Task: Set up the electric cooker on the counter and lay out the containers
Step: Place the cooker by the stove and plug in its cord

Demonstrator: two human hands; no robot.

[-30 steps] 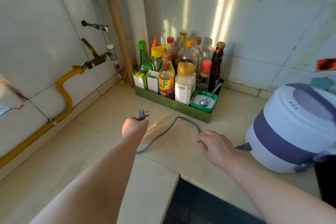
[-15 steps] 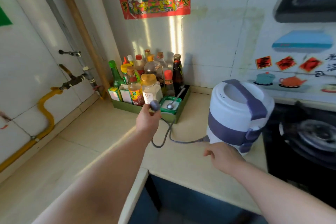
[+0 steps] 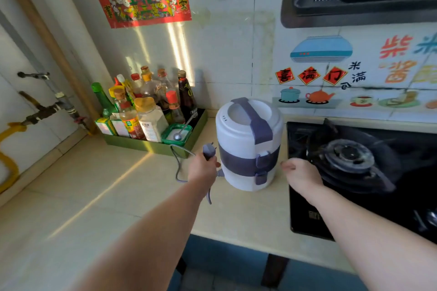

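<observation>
— White-and-purple electric cooker (image 3: 248, 146) stands on the desk (image 3: 106, 184) near its back edge, between the green tray (image 3: 142, 146) of bottles and the gas stove (image 3: 354, 160). Placed, would you say?
— Placed, yes, but not powered. The left grip (image 3: 203, 169) is curled round the plug (image 3: 209, 150), prongs up, just beside the cooker. The cord (image 3: 176, 171) loops loose over the desk. No socket shows.
— And the right grip (image 3: 301, 172)?
— Fingers relaxed, holding nothing, just beside the cooker's side latches. Whether it touches, I cannot tell.
— Containers?
— None laid out. The lid is on and the latches look fastened, so presumably they are inside. I judge it early: plugging in, opening and laying out all remain.
</observation>
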